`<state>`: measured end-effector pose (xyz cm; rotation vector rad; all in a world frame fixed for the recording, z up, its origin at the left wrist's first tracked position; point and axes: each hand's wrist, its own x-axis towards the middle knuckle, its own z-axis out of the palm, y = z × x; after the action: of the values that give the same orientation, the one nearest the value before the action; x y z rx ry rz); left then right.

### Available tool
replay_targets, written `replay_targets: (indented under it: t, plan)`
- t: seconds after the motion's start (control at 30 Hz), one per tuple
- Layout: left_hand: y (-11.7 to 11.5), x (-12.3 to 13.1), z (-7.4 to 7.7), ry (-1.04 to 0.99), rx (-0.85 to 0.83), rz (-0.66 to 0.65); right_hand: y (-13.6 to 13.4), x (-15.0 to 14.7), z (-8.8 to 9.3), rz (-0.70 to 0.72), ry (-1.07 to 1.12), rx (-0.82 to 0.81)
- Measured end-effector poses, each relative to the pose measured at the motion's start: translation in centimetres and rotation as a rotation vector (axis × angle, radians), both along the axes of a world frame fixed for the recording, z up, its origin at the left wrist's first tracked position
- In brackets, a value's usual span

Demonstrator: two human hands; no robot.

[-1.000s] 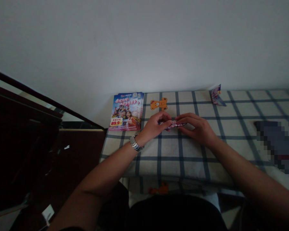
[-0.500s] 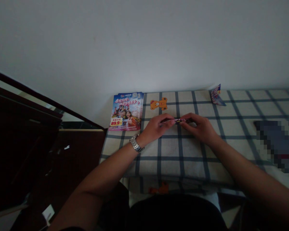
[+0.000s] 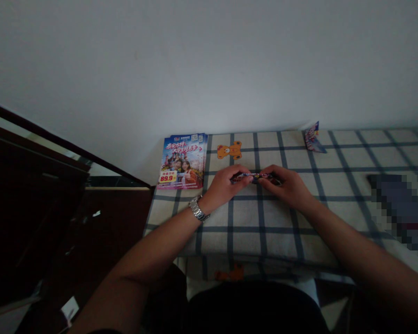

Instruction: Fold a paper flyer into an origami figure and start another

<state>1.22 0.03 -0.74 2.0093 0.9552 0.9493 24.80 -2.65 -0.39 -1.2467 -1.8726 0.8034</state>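
Observation:
Both hands pinch a folded flyer (image 3: 255,178) over the middle of the table, and it appears as a thin, colourful strip almost edge-on. My left hand (image 3: 225,184), with a metal watch (image 3: 198,208) at its wrist, closes on the flyer's left end. At the right end, the thumb and fingers of my right hand (image 3: 288,186) grip it. Much of the paper is hidden by the fingers. A stack of printed flyers (image 3: 181,160) lies to the left near the wall. Back right, another folded flyer (image 3: 313,139) stands partly open on the cloth.
A checked tablecloth (image 3: 244,215) with a printed bear (image 3: 229,150) covers the table. A pale wall (image 3: 209,65) borders its back edge. A dark, pixelated object (image 3: 404,204) lies at the right. Dark wooden furniture (image 3: 28,222) is at the left.
The flyer between my hands has tilted slightly, showing more of its printed edge. My fingers have shifted a little along it; the stack and the standing flyer have stayed put.

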Motion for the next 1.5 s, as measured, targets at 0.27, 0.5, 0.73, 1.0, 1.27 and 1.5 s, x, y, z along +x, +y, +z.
replay_targets:
  t: [0.27,0.5,0.73,1.0,1.27,1.5]
  plan:
    - [-0.12,0.08,-0.06,0.006,0.007,-0.025,-0.15,-0.30,-0.03,0.006,0.033,-0.016]
    - [-0.24,0.26,0.17,-0.003,0.049,-0.040,-0.17,-0.21,-0.01,-0.007,0.025,0.009]
    - [-0.19,0.26,0.06,-0.029,0.059,-0.079,-0.38,-0.39,0.27,-0.008,0.026,0.026]
    - [-0.23,0.37,0.12,-0.038,0.076,-0.080,-0.35,-0.48,0.14,-0.003,0.069,0.012]
    - [-0.17,0.20,0.25,-0.153,0.036,-0.018,-0.21,-0.03,0.29,-0.055,0.081,0.021]
    - [-0.24,0.23,0.45,-0.116,0.042,-0.012,-0.24,0.00,0.13,-0.058,0.080,0.004]
